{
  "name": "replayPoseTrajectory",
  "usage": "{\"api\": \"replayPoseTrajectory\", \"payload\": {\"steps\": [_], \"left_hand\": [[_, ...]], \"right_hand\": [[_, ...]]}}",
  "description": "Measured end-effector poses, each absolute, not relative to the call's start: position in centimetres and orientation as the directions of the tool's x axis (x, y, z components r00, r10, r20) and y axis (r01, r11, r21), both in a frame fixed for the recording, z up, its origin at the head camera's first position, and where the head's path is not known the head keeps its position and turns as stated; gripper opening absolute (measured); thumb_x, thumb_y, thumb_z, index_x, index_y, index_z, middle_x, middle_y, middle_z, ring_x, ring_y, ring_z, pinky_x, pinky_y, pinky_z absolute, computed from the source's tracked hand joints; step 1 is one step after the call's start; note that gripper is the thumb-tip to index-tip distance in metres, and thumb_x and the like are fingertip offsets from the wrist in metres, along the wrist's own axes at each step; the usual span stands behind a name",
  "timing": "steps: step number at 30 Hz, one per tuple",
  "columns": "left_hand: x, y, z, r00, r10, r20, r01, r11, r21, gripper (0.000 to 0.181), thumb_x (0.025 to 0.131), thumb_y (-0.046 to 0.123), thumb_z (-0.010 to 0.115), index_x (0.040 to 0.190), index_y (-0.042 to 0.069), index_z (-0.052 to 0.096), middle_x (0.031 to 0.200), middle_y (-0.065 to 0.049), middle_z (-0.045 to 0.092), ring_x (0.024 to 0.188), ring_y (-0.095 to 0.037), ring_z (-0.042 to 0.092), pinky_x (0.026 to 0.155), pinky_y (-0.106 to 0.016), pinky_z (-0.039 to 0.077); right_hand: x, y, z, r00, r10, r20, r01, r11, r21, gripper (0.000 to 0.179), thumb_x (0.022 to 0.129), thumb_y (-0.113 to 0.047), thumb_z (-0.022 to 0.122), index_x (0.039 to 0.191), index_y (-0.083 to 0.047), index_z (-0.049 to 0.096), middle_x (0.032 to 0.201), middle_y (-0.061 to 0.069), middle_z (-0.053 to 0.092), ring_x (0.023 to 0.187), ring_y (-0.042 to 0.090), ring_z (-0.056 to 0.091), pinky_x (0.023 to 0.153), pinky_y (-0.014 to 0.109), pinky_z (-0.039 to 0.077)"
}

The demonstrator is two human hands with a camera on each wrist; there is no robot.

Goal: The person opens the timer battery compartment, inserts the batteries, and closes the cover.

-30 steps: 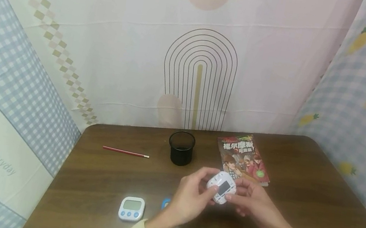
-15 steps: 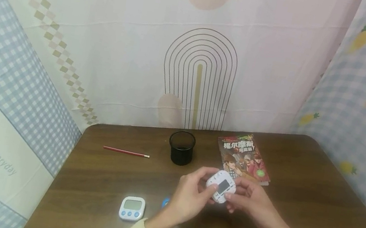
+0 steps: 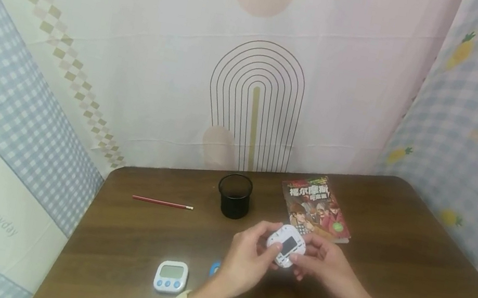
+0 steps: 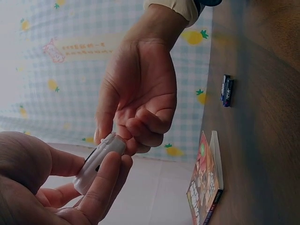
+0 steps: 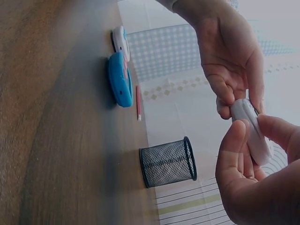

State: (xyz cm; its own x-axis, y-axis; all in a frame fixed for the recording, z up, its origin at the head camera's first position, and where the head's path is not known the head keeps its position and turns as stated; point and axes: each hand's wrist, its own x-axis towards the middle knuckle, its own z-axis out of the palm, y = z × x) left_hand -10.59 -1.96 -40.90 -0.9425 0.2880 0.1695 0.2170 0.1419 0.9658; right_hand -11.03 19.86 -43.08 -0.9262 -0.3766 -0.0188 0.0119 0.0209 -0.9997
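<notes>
My left hand (image 3: 244,260) and right hand (image 3: 332,270) hold a small white rounded timer (image 3: 285,235) between them, above the table near the book. A dark rectangle and small marks show on the side facing up. The left thumb lies on that side, with the left fingers underneath; the right thumb and fingers pinch the right edge. In the left wrist view the timer (image 4: 90,174) is seen edge-on, between thumb and fingers. A second white timer (image 3: 172,272) with blue buttons lies left of my hands. A blue timer (image 5: 118,79) is mostly hidden by my left wrist in the head view.
A black mesh pen holder (image 3: 234,201) stands behind my hands. Left of it lies a red pencil (image 3: 162,202). A book (image 3: 318,209) with a colourful cover lies at the back right. Two dark batteries (image 4: 227,91) lie on the table (image 3: 120,234). Patterned cloths hang around.
The head view has shifted slightly, so everything on the table sits a little lower and left. Both hands keep hold of the white timer, with little visible movement.
</notes>
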Motion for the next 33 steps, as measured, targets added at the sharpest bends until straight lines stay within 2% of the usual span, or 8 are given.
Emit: {"api": "replayPoseTrajectory", "payload": {"steps": [4, 9, 16, 22, 33], "left_hand": [[-10.6, -1.8, -40.9, -0.944, 0.283, 0.170, 0.216, 0.141, 0.966, 0.036, 0.099, 0.001, 0.069, 0.135, 0.002, 0.066, 0.114, -0.016, 0.073, 0.069, -0.004, 0.069, 0.066, -0.034, 0.066], [-10.5, -1.7, -40.9, -0.944, 0.279, 0.176, 0.225, 0.156, 0.962, 0.036, 0.099, 0.000, 0.069, 0.135, 0.003, 0.065, 0.115, -0.017, 0.073, 0.069, -0.004, 0.068, 0.065, -0.031, 0.065], [-10.5, -1.6, -40.9, -0.946, 0.273, 0.173, 0.224, 0.170, 0.960, 0.036, 0.100, 0.001, 0.068, 0.136, 0.004, 0.065, 0.121, -0.018, 0.072, 0.074, -0.002, 0.068, 0.067, -0.034, 0.066], [-10.4, -1.6, -40.9, -0.943, 0.274, 0.187, 0.245, 0.194, 0.950, 0.035, 0.101, 0.001, 0.068, 0.136, 0.003, 0.064, 0.122, -0.017, 0.072, 0.075, -0.001, 0.067, 0.065, -0.028, 0.065], [-10.4, -1.6, -40.8, -0.940, 0.277, 0.200, 0.259, 0.196, 0.946, 0.035, 0.102, 0.002, 0.067, 0.136, 0.003, 0.064, 0.121, -0.018, 0.073, 0.077, -0.002, 0.068, 0.065, -0.026, 0.064]], "right_hand": [[-10.9, 19.7, -43.0, -0.931, -0.364, -0.018, 0.011, 0.021, -1.000, 0.032, 0.097, -0.006, 0.072, 0.123, 0.006, 0.056, 0.100, 0.008, 0.074, 0.077, 0.016, 0.068, 0.070, 0.033, 0.063], [-10.7, 19.4, -43.0, -0.942, -0.336, -0.021, 0.015, 0.021, -1.000, 0.033, 0.098, -0.006, 0.072, 0.124, 0.007, 0.056, 0.100, 0.008, 0.074, 0.075, 0.016, 0.068, 0.069, 0.033, 0.063], [-10.5, 19.1, -43.0, -0.952, -0.306, -0.014, 0.017, -0.010, -1.000, 0.036, 0.096, -0.004, 0.072, 0.125, 0.008, 0.055, 0.099, 0.008, 0.073, 0.073, 0.015, 0.068, 0.067, 0.033, 0.063], [-10.4, 19.0, -43.1, -0.954, -0.299, -0.026, 0.041, -0.047, -0.998, 0.037, 0.096, -0.003, 0.072, 0.127, 0.008, 0.055, 0.100, 0.010, 0.074, 0.073, 0.016, 0.071, 0.070, 0.035, 0.065], [-10.3, 18.8, -43.4, -0.963, -0.270, -0.018, 0.043, -0.089, -0.995, 0.032, 0.095, 0.000, 0.072, 0.123, 0.004, 0.056, 0.100, 0.009, 0.075, 0.073, 0.014, 0.071, 0.070, 0.033, 0.066]]}}
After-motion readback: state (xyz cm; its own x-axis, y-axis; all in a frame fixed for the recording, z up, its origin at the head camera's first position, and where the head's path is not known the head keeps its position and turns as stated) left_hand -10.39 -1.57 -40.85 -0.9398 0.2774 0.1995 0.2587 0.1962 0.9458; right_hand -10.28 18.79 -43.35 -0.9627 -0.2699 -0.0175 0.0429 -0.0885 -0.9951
